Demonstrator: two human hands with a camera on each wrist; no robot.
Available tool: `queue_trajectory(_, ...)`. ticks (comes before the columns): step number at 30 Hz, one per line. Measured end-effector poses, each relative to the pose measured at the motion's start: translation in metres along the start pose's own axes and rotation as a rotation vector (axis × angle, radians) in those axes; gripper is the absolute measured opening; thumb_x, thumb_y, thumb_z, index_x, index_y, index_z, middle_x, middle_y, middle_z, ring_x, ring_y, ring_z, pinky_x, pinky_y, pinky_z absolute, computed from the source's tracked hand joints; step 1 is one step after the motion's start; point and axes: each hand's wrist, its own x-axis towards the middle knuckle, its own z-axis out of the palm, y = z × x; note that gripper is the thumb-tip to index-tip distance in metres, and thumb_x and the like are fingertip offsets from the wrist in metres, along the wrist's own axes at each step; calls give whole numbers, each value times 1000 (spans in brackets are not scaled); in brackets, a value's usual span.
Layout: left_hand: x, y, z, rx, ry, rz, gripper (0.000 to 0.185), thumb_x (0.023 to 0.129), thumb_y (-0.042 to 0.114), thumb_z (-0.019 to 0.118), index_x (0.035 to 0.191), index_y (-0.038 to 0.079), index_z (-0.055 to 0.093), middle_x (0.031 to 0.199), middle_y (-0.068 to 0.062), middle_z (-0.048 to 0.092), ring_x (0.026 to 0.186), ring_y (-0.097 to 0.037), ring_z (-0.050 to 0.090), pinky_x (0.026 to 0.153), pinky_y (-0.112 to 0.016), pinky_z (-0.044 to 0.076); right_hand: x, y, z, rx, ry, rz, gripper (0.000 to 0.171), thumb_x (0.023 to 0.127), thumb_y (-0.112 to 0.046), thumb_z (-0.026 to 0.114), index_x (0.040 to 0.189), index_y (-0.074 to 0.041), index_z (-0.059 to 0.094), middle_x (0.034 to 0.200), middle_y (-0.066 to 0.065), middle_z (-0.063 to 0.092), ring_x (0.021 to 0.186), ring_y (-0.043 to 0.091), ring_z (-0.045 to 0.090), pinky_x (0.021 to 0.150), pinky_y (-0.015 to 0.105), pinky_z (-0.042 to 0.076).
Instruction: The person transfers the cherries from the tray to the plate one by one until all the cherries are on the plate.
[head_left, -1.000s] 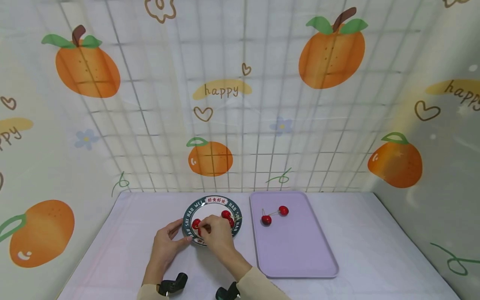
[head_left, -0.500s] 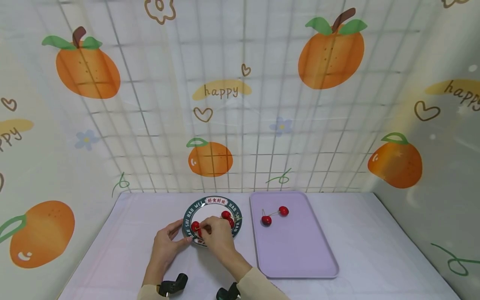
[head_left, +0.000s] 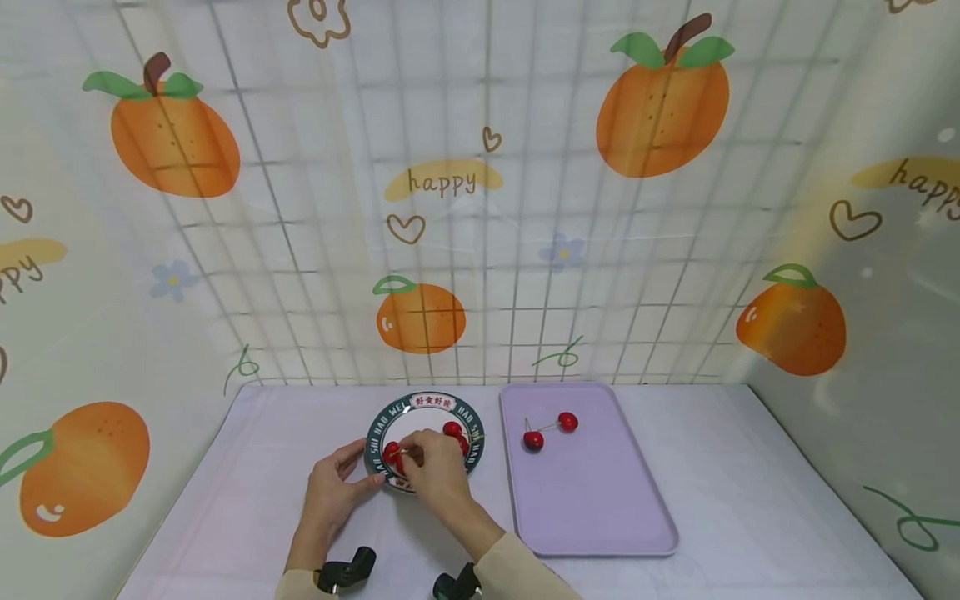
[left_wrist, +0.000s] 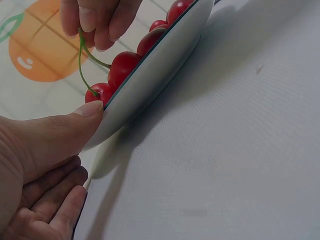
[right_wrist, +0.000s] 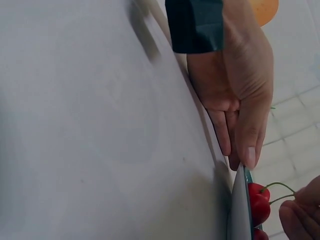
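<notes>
A round plate with a dark green lettered rim holds several red cherries on the white table. My left hand steadies the plate's near-left rim, thumb on the edge and fingers under it. My right hand reaches over the plate and pinches the green stems of a joined pair of cherries between thumb and fingertips. In the right wrist view the same cherries sit at the plate's edge.
A lilac rectangular tray lies right of the plate with a pair of stemmed cherries near its far end. Printed walls with oranges close in the table at the back and both sides.
Hardly anything has moved. My right hand's fingers have shifted slightly on the cherry stems over the plate; my left hand stays on the rim.
</notes>
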Motion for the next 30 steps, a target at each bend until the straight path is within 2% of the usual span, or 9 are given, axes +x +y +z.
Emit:
queue_trajectory(11,2,3,3,24,-5,-15,74,79,7,91,147,7,60,156,-16,53,146,-39,48,123,-49,41,6,13,-26,-16,68,-13,13,89,5,75,98,-5,79,90,10,78,79,14,73,70,22,65)
queue_trajectory(20,-1,2,2,45,-8,-8,74,79,8,91,146,7,60,156,-18,53,145,-40,48,123,-47,41,11,24,-59,-54,124,-19,12,86,5,80,97,0,79,87,8,78,78,17,74,67,22,65)
queue_trajectory(30,0,1,1,41,-10,-23,74,79,8,91,146,7,60,156,-18,53,145,-41,48,123,-49,41,17,37,-97,-71,194,-7,12,86,5,80,97,1,79,89,11,78,78,20,75,72,35,68)
